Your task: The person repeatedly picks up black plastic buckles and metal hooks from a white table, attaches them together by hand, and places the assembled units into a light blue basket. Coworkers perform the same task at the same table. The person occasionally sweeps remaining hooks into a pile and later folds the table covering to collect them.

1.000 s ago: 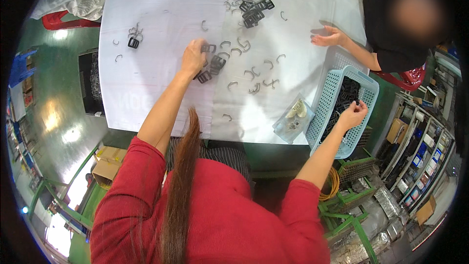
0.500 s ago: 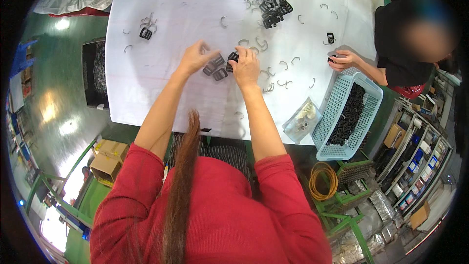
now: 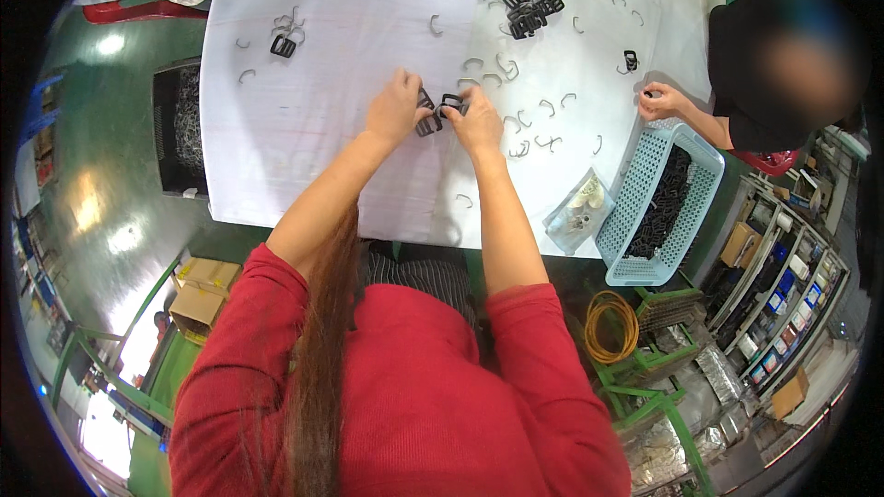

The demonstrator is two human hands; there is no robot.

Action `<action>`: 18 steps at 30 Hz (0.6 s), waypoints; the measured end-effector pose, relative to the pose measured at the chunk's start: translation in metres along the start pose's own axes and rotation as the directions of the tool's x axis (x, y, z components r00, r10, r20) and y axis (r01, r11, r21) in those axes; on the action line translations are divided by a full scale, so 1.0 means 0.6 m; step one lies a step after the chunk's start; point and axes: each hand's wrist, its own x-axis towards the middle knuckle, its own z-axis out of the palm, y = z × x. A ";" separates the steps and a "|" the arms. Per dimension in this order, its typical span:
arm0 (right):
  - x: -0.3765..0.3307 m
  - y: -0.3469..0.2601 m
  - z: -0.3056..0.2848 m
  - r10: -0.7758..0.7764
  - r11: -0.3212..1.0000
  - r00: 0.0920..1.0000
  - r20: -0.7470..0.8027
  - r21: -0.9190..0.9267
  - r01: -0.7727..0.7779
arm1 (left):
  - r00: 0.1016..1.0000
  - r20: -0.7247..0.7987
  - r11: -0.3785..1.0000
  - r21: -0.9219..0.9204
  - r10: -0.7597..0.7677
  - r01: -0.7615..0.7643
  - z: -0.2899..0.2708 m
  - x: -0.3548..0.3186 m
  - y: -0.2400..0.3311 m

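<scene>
Over the middle of the white-covered table (image 3: 313, 129), my left hand (image 3: 392, 110) has its fingers closed around a small cluster of black plastic slide buckles (image 3: 427, 121). Close beside it, my right hand (image 3: 480, 127) pinches another black buckle (image 3: 451, 102) between thumb and fingers. The two hands nearly meet, and the fingers hide part of the buckles. Bent metal wire hooks (image 3: 506, 66) lie scattered just beyond and to the right of my right hand.
Black buckles form a pile (image 3: 529, 5) at the far side. A light-blue basket (image 3: 612, 269) full of black parts stands right, beside a clear plastic bag (image 3: 580, 213). Another person's hand (image 3: 661, 103) is above the basket. A dark crate (image 3: 175, 133) stands left of the table.
My left hand has moved right and closed on the buckles that lay loose on the table. My right hand has shifted slightly right, still holding a buckle.
</scene>
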 end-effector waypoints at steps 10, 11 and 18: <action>-0.051 0.078 -0.091 0.132 0.937 0.970 0.206 0.294 -0.190 | 0.767 0.629 0.230 -0.733 -0.129 0.640 -0.057 -0.026 -0.089; -0.060 0.071 -0.101 0.164 0.823 0.939 0.301 0.483 -0.299 | 0.776 0.617 0.075 -0.774 -0.130 0.628 -0.063 -0.037 -0.107; -0.062 -0.001 -0.067 0.141 0.476 0.867 0.479 0.735 -0.483 | 0.872 0.345 0.612 -0.621 -0.347 0.490 -0.048 -0.070 -0.082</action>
